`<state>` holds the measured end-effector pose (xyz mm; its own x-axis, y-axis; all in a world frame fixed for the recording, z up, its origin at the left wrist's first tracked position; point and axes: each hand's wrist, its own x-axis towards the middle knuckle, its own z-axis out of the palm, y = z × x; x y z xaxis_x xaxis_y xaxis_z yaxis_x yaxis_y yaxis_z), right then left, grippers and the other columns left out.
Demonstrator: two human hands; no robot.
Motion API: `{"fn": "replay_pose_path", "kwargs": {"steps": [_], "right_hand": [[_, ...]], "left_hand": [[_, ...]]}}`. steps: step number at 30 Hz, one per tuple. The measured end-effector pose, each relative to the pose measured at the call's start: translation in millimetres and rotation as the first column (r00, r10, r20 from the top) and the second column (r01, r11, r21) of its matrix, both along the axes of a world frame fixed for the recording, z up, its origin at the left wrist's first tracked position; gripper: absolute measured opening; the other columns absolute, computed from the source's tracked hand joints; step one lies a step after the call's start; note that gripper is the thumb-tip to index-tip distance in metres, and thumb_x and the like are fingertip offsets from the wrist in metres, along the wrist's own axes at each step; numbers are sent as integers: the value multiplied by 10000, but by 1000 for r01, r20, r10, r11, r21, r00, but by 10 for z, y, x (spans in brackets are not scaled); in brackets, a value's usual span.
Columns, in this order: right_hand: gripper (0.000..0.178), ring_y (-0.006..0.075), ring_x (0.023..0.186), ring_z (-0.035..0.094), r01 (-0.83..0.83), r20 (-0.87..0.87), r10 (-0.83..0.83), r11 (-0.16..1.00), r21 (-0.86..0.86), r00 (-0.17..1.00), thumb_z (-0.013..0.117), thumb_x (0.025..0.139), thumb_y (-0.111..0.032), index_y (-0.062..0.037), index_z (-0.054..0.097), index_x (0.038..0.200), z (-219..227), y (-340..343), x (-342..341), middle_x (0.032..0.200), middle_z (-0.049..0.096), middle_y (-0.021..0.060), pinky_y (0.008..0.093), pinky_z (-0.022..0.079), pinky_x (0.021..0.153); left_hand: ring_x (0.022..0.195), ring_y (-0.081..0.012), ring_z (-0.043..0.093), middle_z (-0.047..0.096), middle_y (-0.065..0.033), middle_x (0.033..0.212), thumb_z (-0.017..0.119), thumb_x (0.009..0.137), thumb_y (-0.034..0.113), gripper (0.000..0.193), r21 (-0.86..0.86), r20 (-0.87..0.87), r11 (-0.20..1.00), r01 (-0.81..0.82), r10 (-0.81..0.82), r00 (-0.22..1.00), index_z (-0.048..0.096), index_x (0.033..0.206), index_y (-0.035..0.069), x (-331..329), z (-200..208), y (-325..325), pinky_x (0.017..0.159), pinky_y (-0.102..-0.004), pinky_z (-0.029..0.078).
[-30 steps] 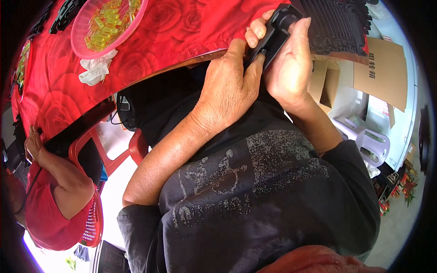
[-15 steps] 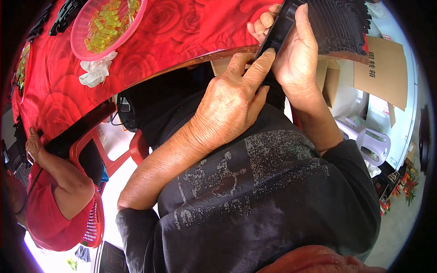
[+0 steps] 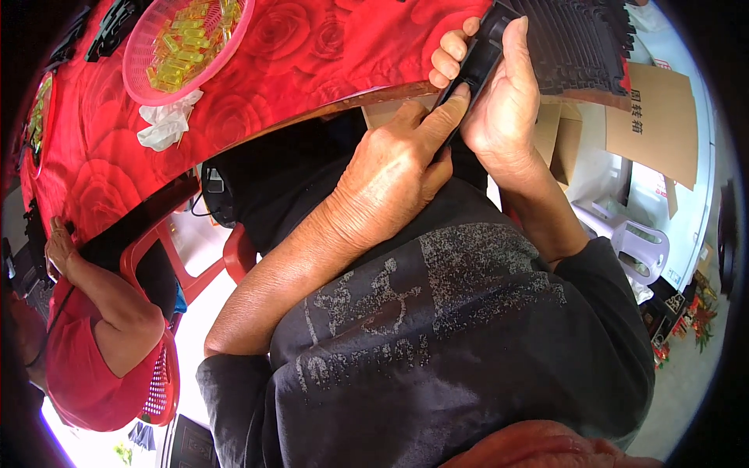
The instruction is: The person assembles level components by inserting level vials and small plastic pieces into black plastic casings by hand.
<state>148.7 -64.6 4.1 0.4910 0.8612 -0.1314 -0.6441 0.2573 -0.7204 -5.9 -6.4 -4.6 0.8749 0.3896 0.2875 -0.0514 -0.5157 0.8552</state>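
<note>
A long black plastic part (image 3: 481, 56) with a hollow channel slants upward over the table's front edge. My right hand (image 3: 503, 117) cradles it, palm up, with the fingers curled round its far side and the thumb stretched along it. My left hand (image 3: 394, 171) grips the lower end of the part, one fingertip pressed into the channel and the thumb beneath. The left fingers hide that lower end. Behind my right hand, a stack of similar black parts (image 3: 569, 51) lies on the table.
Yellow-green clear vials (image 3: 183, 54) fill a pink basket (image 3: 140, 92) on the red tablecloth (image 3: 304, 54). Crumpled white tissue (image 3: 168, 123) lies beside it. At the left, a co-worker in red (image 3: 94, 351) sits on a red chair. Cardboard (image 3: 651, 125) and a pale plastic stool (image 3: 636, 242) stand right.
The black part and both hands have shifted slightly left and toward me. More of the part's upper end shows, and the right fingers have moved along its far side.
</note>
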Motion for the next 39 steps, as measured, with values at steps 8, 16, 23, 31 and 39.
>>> {"fn": "replay_pose_path", "kwargs": {"steps": [8,16,23,31,39], "right_hand": [[486,185,773,485,-9,53,11,999,-38,999,382,1021,-544,-72,499,1031,36,1,39,876,501,63,324,436,705],[484,184,777,488,-20,36,22,999,-49,999,382,1023,-542,-74,504,1030,22,11,56,876,501,64,326,440,711],[485,177,780,483,-35,24,37,996,-85,999,369,1024,-549,-80,492,1038,49,22,-13,882,489,62,322,439,718],[480,179,790,474,-72,42,75,995,-64,996,358,1028,-542,-77,475,1055,88,-31,-28,885,475,60,329,433,735],[473,199,826,467,-63,-60,60,997,-37,996,378,1027,-523,-63,483,1062,-2,-81,108,905,465,64,342,437,771]], "left_hand": [[783,-368,641,588,-179,908,680,786,65,571,-19,-17,1000,-6,6,1000,526,1335,40,-34,28,-16,701,-440,560],[765,-373,648,592,-181,907,676,800,87,652,16,-75,999,-30,32,997,443,1408,59,-6,48,-52,693,-447,567],[766,-405,649,602,-222,935,638,783,58,752,22,-94,1000,-5,7,996,347,1476,84,35,53,-20,693,-456,571],[739,-388,650,603,-206,912,657,785,67,742,26,-131,1000,13,-9,991,361,1465,83,-4,49,-47,666,-450,572],[670,-331,652,590,-148,862,707,787,119,553,89,-82,996,-33,41,996,549,1315,60,-71,44,-71,614,-408,577]]}}
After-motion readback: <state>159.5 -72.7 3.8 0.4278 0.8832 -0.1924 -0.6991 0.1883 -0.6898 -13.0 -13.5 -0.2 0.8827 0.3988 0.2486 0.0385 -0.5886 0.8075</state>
